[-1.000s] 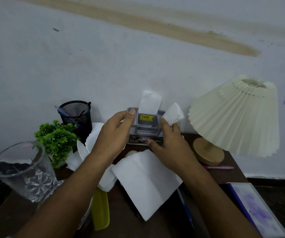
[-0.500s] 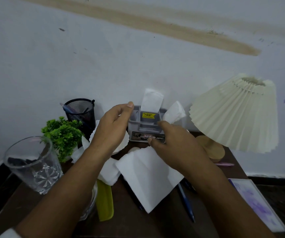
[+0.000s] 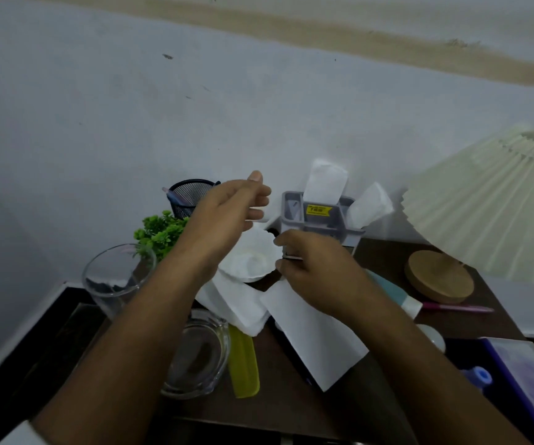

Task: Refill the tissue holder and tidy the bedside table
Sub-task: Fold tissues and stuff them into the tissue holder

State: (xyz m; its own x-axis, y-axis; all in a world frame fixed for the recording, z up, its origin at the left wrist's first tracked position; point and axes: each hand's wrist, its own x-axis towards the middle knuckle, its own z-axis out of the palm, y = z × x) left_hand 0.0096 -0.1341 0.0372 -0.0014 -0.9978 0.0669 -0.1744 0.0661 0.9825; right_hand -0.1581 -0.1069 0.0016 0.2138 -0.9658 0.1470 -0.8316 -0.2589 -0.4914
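At the left of the frame a glass tumbler and a small green plant stand near the table's edge. Just right of them the left hand hovers in the air with its fingers loosely bent, holding nothing. Below it, at centre, the loose tissues lie in a heap on the dark table. They look feather-light and limp, likely to crumple or tear, so a gentle pinch along a folded edge seems best. The right hand is curled around the lower front corner of the grey tissue holder, just above centre (two tissues already stand in it). The holder looks like stiff, light plastic that may slide or tip, so bracing its base seems wise. The pleated lamp shade crowds it at the right.
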